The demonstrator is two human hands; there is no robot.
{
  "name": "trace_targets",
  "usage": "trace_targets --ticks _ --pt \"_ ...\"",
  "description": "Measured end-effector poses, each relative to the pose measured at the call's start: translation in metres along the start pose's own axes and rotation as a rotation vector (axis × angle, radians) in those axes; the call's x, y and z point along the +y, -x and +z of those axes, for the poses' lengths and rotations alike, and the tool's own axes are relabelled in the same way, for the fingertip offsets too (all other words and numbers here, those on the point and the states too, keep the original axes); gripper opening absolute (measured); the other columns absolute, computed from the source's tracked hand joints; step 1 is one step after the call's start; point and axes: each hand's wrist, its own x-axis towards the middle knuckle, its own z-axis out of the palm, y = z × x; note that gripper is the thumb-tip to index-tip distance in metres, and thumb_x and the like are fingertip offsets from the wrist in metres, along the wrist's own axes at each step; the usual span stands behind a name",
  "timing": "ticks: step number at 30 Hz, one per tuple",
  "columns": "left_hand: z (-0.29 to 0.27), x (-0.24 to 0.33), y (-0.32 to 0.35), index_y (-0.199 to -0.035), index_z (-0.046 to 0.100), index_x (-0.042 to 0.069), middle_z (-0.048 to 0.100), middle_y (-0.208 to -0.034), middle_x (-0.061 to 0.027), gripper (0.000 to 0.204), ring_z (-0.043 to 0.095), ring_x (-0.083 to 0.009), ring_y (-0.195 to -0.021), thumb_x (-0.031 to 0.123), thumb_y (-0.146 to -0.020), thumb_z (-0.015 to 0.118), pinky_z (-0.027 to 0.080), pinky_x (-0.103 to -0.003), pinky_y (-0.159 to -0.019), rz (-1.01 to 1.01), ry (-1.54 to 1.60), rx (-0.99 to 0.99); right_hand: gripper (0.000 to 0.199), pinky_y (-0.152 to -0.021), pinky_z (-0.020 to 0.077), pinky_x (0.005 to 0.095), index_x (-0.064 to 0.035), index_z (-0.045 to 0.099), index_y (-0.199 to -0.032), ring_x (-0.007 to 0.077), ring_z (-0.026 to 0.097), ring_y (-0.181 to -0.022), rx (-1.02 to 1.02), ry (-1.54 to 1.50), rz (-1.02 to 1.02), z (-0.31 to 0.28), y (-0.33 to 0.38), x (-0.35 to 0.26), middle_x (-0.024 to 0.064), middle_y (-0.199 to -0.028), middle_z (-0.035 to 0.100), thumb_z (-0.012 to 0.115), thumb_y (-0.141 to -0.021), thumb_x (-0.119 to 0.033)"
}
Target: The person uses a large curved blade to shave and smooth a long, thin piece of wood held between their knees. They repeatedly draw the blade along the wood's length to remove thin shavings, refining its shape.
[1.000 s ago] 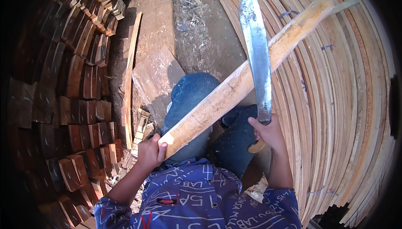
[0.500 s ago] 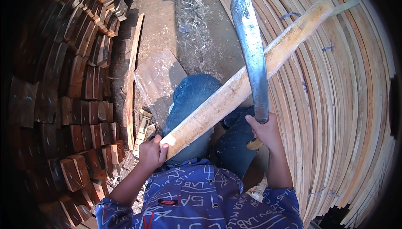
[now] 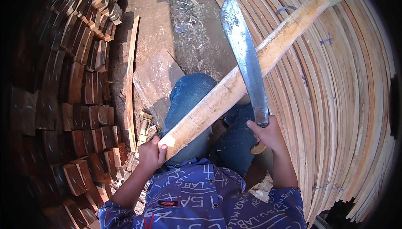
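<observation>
My left hand (image 3: 151, 153) is closed round the near end of a long pale wooden board (image 3: 209, 108), its edge rough and yellow-brown. The board slants up to the far right across my lap, passing over my knee. In my right hand (image 3: 266, 135) is a machete (image 3: 247, 55), gripped by its handle, of which a wooden butt end shows below the fist. The broad steel blade points up and a little left, and crosses in front of the board's middle. Whether the blade touches the wood I cannot tell.
Stacked brown wood blocks (image 3: 77, 141) rise on the left. On the right lie long bundled wooden strips (image 3: 326, 116), with blue ties (image 3: 286, 9). A thin strip (image 3: 131, 82) lies on the ground near a flat wooden sheet (image 3: 157, 76); shavings (image 3: 192, 32) litter the dirt beyond.
The machete's tip has swung left and slightly down, so the blade leans more. The board has shifted slightly, its far end a little higher and further left in view.
</observation>
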Motion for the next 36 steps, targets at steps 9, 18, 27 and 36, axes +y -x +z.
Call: trace_targets --ticks 9,18,27,36 --pt "0.0 0.003 -0.001 -0.086 0.051 0.001 0.052 -0.058 -0.0217 0.034 0.057 -0.0423 -0.051 0.033 -0.096 0.05 0.044 -0.049 -0.05 -0.019 -0.005 -0.002 0.03 -0.043 0.0417 0.0266 -0.0025 0.058 -0.072 0.0101 0.053 -0.046 0.031 -0.003 -0.02 0.008 0.003 0.003 0.0028 -0.057 0.057 0.076 -0.087 -0.021" --pt "0.001 0.0 -0.001 -0.088 0.051 0.0 0.053 -0.058 -0.0208 0.033 0.058 -0.0411 -0.052 0.033 -0.096 0.049 0.044 -0.048 -0.05 -0.024 -0.015 -0.031 0.028 -0.041 0.041 0.0247 -0.0042 0.057 -0.073 0.0083 0.051 -0.044 0.026 -0.14 0.039 -0.001 -0.008 -0.005 0.0013 -0.055 0.055 0.075 -0.089 -0.018" --pt "0.002 -0.002 0.0 -0.091 0.051 -0.001 0.054 -0.06 -0.0213 0.034 0.059 -0.0415 -0.054 0.032 -0.096 0.049 0.045 -0.048 -0.051 -0.012 -0.004 -0.023 0.029 -0.056 0.0459 0.0339 0.0025 0.067 -0.079 0.0153 0.056 -0.056 -0.047 0.366 -0.165 0.012 0.013 -0.004 0.0054 -0.059 0.06 0.08 -0.084 -0.023" --pt "0.001 -0.003 0.001 -0.091 0.05 -0.001 0.054 -0.059 -0.0219 0.033 0.058 -0.0423 -0.054 0.032 -0.096 0.05 0.045 -0.049 -0.051 0.0 -0.007 -0.011 0.03 -0.055 0.0459 0.0351 0.0036 0.071 -0.092 0.016 0.06 -0.056 -0.022 0.113 -0.169 0.038 0.01 0.017 0.0086 -0.061 0.065 0.077 -0.085 -0.025"
